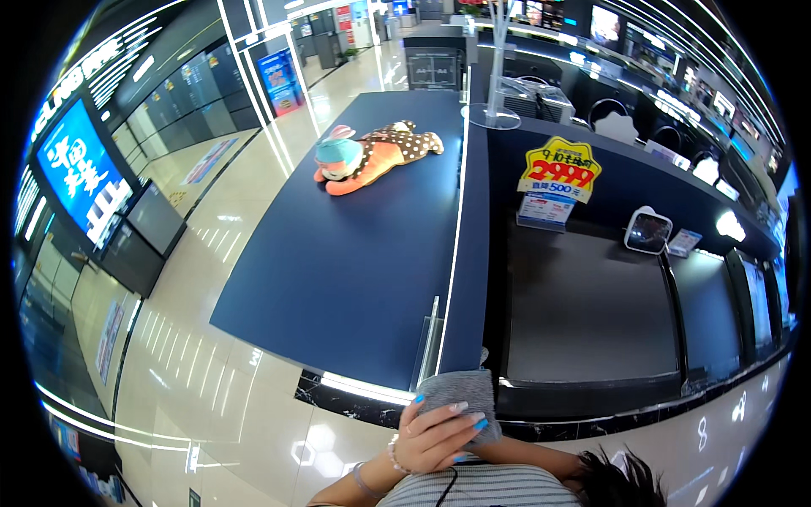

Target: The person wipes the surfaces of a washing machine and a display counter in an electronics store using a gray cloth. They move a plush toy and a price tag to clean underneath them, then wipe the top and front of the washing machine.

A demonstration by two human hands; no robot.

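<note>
A folded grey cloth (pixel 459 389) is gathered at the lower middle, by the near end of a dark blue counter (pixel 363 262). My left hand (pixel 441 435), with blue and pale nails and a beaded bracelet, is closed over the cloth's near side. From the right my forearm (pixel 532 459) reaches to the same cloth, but the cloth and left hand hide the fingers of my right hand. On the far part of the counter lies a plush doll (pixel 372 158) with a teal cap, orange sleeves and a brown polka-dot body.
A clear acrylic stand (pixel 429 338) is at the counter's near right edge. Right of the counter are a dark display panel (pixel 591 308), a yellow price sign (pixel 559 169) and a small white-framed screen (pixel 649 231). Shiny tiled floor (pixel 194 338) runs along the left.
</note>
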